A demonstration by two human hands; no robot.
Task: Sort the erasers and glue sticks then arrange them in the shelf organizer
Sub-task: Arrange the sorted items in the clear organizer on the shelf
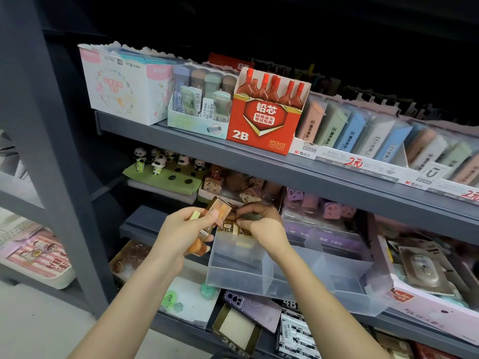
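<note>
Reference = clear organizer bin (238,270), translucent plastic, open top, sitting on the lower shelf. Up and to the left of it: panda erasers (155,161) standing in a green holed card, small and soft in focus. Just left of the bin's rear corner: left hand (181,231), fingers curled and clamped on a stack of items. The top one is a brown-gold packet (219,208) in glossy clear wrap, tilted with its upper end pointing away. A pale yellow eraser (195,215) sticks out by the fingers, and an orange piece (197,247) shows below the palm. The palm hides most of the stack, so no count and the print can't be read. Inside the bin at the back wall: small brown erasers (228,226) with patterned labels, in a row, upright. A pale eraser (245,244) lies lower, blurred through the plastic. Directly above the bin's rear edge: right hand (261,224), fingers bent down with the tips bunched at the brown erasers. The knuckles block the contact, so I can't tell if it pinches one or only touches. There's a dark patch on the fingers, could be shadow or an object. Up on the shelf above the bin: red 2B box (264,120). Right of the bin: purple erasers (324,208) in a tray, partly cut off by the upper shelf edge.
</note>
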